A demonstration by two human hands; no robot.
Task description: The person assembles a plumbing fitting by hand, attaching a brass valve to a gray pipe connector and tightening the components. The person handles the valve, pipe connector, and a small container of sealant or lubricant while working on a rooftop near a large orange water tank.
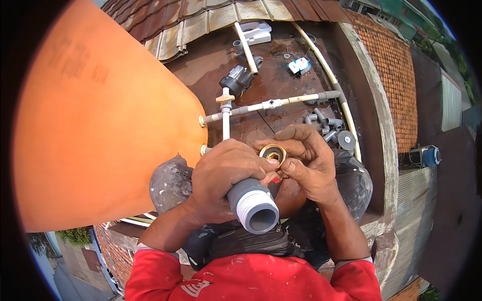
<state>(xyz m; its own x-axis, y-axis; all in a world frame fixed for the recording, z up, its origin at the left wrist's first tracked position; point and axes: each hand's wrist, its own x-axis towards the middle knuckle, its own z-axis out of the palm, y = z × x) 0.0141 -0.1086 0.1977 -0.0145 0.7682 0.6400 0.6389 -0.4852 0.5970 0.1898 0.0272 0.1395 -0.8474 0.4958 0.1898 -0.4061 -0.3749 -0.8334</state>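
My left hand (223,168) is closed around a grey plastic pipe fitting (245,189). White tape (253,205) is wound over the fitting's threaded end, whose round mouth faces me. Between the thumb and fingers of my right hand (312,165) is a round brass fitting (272,155) with an open centre. My left thumb reaches across and touches the brass fitting's lower edge. Just beyond my left hand a white pipe (226,125) runs up to a valve with a tan handle (225,98); whether it joins the held fitting is hidden by the hand.
A large orange tank (110,125) fills the left side. Ahead, a pale pipe (286,101) crosses the brown floor below a dark pump (237,79). Several grey pipe fittings (326,123) and a black disc (346,140) lie to the right, inside a low wall (374,100).
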